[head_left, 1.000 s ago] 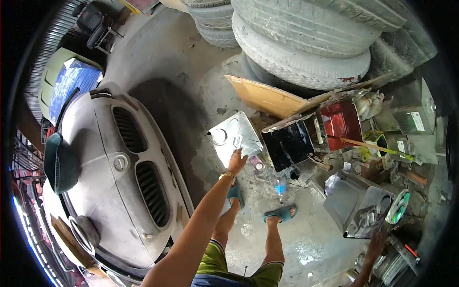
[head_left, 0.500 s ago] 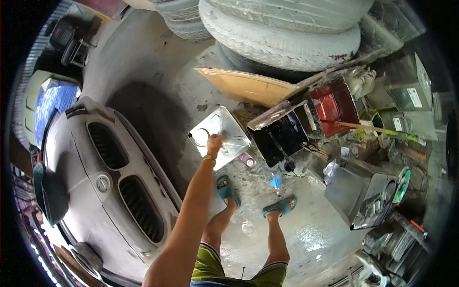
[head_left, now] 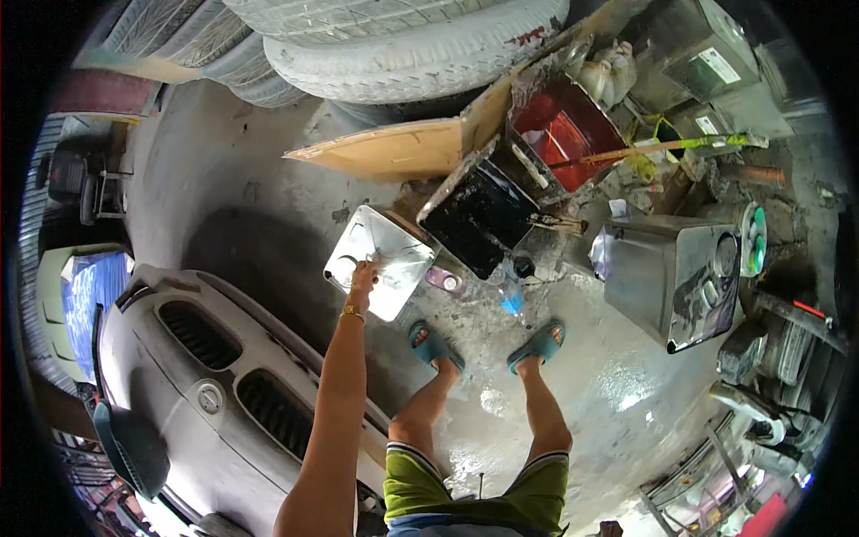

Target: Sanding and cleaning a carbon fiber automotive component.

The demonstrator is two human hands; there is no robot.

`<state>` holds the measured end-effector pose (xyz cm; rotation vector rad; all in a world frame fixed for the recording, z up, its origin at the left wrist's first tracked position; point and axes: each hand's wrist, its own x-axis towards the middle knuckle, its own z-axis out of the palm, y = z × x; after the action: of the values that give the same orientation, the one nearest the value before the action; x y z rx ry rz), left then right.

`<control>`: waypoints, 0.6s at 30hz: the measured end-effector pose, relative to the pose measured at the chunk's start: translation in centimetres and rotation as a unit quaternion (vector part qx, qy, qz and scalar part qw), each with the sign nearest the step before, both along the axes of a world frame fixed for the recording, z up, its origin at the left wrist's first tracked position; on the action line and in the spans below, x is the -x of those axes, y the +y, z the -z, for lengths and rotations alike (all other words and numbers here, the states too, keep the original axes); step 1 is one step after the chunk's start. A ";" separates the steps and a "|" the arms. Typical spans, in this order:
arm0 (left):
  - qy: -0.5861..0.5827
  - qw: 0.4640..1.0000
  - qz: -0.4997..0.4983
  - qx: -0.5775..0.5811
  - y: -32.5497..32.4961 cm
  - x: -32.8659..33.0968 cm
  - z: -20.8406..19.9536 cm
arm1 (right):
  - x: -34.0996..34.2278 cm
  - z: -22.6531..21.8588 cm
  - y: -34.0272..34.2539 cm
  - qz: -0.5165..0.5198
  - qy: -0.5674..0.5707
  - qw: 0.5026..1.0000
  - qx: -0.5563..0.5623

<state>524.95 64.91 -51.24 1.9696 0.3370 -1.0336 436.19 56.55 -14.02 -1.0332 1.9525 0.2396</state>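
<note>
My left hand reaches down over the top of a square silver metal can, fingers curled at its middle, where the handle seems to be. A yellow-metal watch is on that wrist. The can stands on the floor in front of my left foot, its round opening beside my fingers and partly covered by them. Right of it lies a small pink and white container. A cut-open square can, black inside, stands just beyond. My right hand is not in view; a small dark shape at the lower edge is unclear.
A grey car front stands close on the left. Large tyres and cardboard are at the back. A red-lined can holds a stick. A plastic bottle lies ahead of my feet; another metal can stands right.
The view has shifted, so the surroundings sit differently in it. My left hand stays on the top of the can. My feet have drawn closer together.
</note>
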 end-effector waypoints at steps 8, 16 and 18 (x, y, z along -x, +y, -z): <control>0.081 0.979 -0.158 0.096 5.0 1.8 -1.4 | 0.6 2.5 1.0 0.043 -0.046 0.998 0.019; 0.041 0.950 -0.293 0.100 11.1 1.7 -6.0 | -0.8 1.0 6.5 0.071 0.056 0.996 -0.007; 0.058 0.939 -0.317 0.117 10.8 4.5 -5.5 | 3.4 -0.3 7.4 0.021 0.039 0.998 0.046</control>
<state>520.45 75.75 -45.79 1.4354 0.8132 -0.7236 432.81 63.92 -13.73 -1.0551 2.0710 0.1698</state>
